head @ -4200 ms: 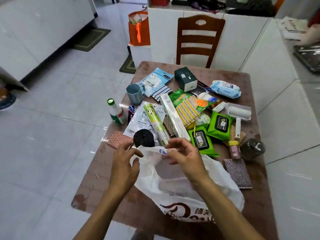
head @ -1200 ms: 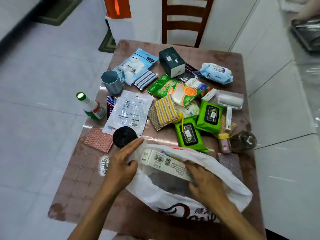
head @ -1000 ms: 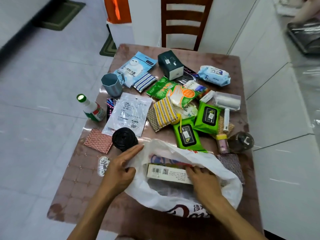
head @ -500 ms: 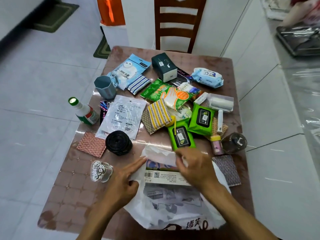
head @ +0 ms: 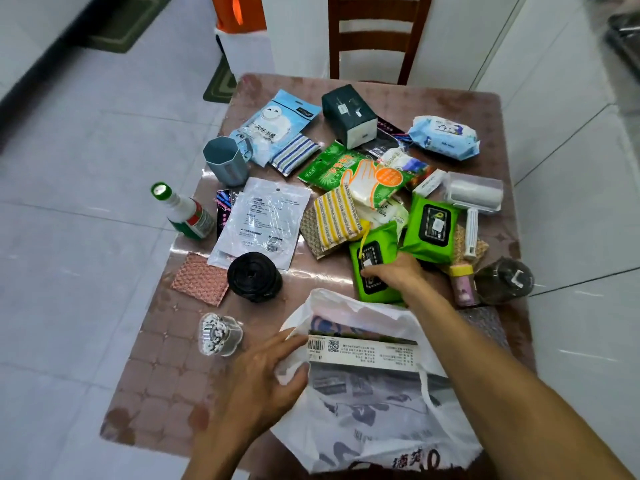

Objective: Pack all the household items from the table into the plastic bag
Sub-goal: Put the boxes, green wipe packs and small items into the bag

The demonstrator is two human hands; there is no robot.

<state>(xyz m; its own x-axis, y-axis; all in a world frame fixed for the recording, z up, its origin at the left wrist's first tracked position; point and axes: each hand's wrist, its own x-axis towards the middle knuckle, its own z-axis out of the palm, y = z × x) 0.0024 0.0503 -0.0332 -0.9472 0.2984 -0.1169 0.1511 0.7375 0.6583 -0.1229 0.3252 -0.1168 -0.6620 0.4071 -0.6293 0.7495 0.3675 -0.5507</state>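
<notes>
Currently your right hand [head: 393,273] rests on the nearer green wipes pack [head: 372,263], fingers curled over its black label; whether the pack is fully clamped cannot be told. Your left hand [head: 266,372] holds the left rim of the plastic bag [head: 374,420], thumb and fingers pinching the film to keep the mouth open. The bag lies at the near edge of the table [head: 156,368], mouth facing the far edge. A long white box [head: 362,349] sits across the mouth, long axis running left to right, only partly inside.

Judged step: picking the next item, with most goods unpacked. The wipes pack lies with its long axis from near edge to far edge, tilted slightly right, overlapped by the second green pack [head: 431,230].

The next move calls for lifting it clear of that neighbour and turning it to pass the box blocking the mouth. Push the box deeper first, or it may snag.
</notes>
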